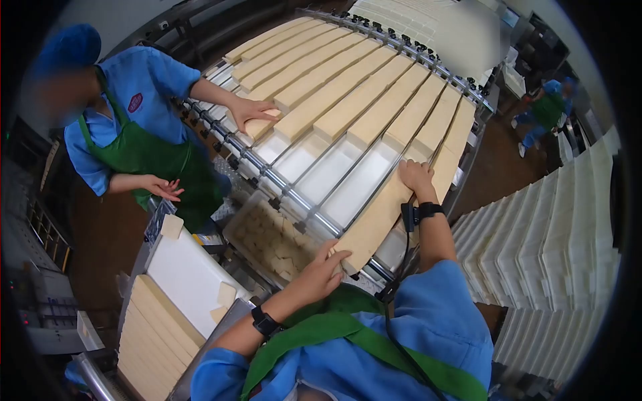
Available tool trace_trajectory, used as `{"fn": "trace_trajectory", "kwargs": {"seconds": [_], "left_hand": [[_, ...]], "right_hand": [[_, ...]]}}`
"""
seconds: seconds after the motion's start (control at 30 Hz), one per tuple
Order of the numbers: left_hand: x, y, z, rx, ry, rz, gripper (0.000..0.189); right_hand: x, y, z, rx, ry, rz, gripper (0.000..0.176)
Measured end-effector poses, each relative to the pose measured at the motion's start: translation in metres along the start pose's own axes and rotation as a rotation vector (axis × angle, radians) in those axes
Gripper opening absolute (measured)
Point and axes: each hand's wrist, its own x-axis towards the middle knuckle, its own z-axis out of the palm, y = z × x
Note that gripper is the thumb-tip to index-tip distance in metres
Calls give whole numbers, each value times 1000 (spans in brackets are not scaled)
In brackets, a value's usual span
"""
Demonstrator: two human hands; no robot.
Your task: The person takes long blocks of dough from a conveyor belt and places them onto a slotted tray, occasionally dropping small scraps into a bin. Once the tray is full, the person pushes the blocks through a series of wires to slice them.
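Along slab (pixel 381 217) | left hand (pixel 315 275): fingers clasp near end | right hand (pixel 418 177): fingers bent (grip unclear)

Bright in the middle, evenly lit on the pale blocks (pixel 354 87) and white trays (pixel 358 180), with narrow shadows between. Glinting along the metal rail (pixel 287 189). Dimmer over the brown floor (pixel 97 250) at left. Bent by a fisheye lens, curving the white stack (pixel 535 247) at right and fading to black at the corners. Smeared over a co-worker's head (pixel 63 77), upper left, and a grey patch (pixel 475 37), upper right. Soft on the distant person (pixel 550 110).
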Motion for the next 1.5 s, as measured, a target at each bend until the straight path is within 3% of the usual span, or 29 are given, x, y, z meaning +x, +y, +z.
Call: {"fn": "trace_trajectory", "kwargs": {"seconds": [0.17,0.27,0.37,0.6,0.63,0.73,0.8,0.83,0.87,0.9,0.93,1.03,1.07,1.1,1.13,1.23,1.27,1.3,1.37,1.43,1.5], "left_hand": [[23,-2,9,-58,-48,-124,51],[41,-4,17,-65,-35,-95,51],[69,-36,38,2,54,117,52],[88,-55,41,-217,87,46,60],[83,-62,38,-211,118,58,61],[52,-75,6,-212,283,15,64],[24,-72,-24,-297,414,-49,66],[8,-79,-35,-273,544,-58,66],[-10,-91,-39,-247,669,-60,65],[-26,-100,-41,-223,789,-57,65],[-40,-108,-42,-115,986,-110,58],[-92,-127,-47,9,1262,-400,51],[-103,-134,-42,-13,1405,-432,40],[-118,-134,-41,-101,1413,-483,36],[-136,-131,-39,-193,1415,-524,33],[-180,-122,-28,-283,1495,-582,22],[-193,-119,-23,-280,1534,-590,18],[-204,-118,-17,-279,1569,-594,16],[-234,-125,-5,-270,1630,-679,15],[-263,-135,6,-103,1816,-706,18],[-300,-145,16,299,1813,-921,33]], "right_hand": [[30,16,12,17,21,20,58],[36,25,16,15,149,-3,59],[22,20,3,33,229,-27,63],[19,21,35,6,328,5,77],[12,12,16,-71,188,45,79],[42,31,46,-91,245,-38,80],[15,6,24,-237,187,-90,75],[-21,-24,-2,-168,117,-129,73],[-19,-23,16,-122,154,-164,71],[-54,-62,-9,-170,69,-51,70],[-40,-55,15,-137,151,-147,68],[-62,-102,20,-193,95,-324,68],[-64,-109,28,-188,84,-402,68],[-69,-120,34,-184,74,-472,69],[-79,-132,42,-107,134,-560,59],[-105,-169,49,-61,48,-833,34],[-111,-177,62,131,148,-1034,13],[-109,-187,74,140,212,-1202,10],[-114,-214,88,190,-178,-1101,18],[-129,-241,109,284,-186,-1244,19],[-145,-268,135,341,-162,-1381,19]]}}
